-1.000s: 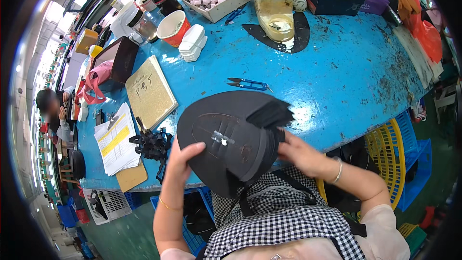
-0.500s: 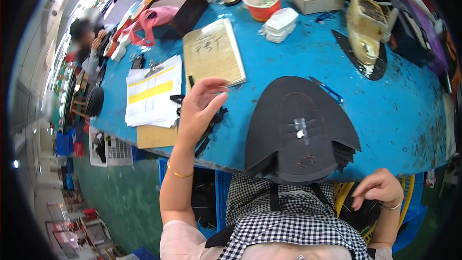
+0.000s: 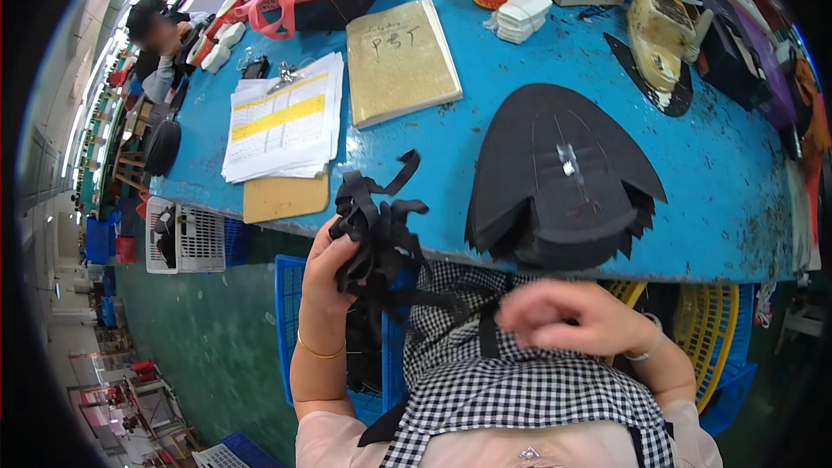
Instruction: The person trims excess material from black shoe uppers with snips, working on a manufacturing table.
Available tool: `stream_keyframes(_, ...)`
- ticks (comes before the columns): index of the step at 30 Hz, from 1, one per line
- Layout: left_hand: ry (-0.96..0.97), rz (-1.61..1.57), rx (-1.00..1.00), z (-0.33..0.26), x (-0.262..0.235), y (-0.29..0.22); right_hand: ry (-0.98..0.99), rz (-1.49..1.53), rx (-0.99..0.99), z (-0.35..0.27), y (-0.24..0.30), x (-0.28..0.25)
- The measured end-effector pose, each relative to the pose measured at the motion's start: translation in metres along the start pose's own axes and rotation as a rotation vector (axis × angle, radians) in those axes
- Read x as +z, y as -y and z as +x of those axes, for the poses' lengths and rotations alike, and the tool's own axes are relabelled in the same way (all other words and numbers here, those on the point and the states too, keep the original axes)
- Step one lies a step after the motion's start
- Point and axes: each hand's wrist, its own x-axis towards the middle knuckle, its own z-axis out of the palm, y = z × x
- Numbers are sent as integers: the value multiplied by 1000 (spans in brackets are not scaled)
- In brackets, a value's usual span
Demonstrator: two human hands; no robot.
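Blue worktop (image 3: 485, 139) carries a stack of black shoe-upper pieces (image 3: 559, 178) at its near edge. Left hand (image 3: 328, 264), fingers clamped, holds a bundle of black straps (image 3: 381, 225) there. Right hand (image 3: 576, 316) blurs below, fingers loosely curled, empty.

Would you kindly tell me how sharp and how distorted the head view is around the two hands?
In the head view, the right hand is smeared by motion blur; the left hand, closed on a bundle of black straps, is fairly sharp; the blue table bows with fisheye distortion, and the corners are black.
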Motion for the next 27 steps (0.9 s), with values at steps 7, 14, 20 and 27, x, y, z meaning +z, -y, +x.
stream_keyframes(7,211,-318,-91,-44,32,26,-146,-26,-249,45,-40,44)
stream_keyframes(14,260,-322,-19,-69,27,49,-290,-78,-127,-17,-42,35)
stream_keyframes(20,347,-87,-330,-87,18,61,-665,-291,-201,-99,-43,13)
stream_keyframes(27,659,319,-415,-76,23,89,-1030,-660,-508,-135,-35,-8)
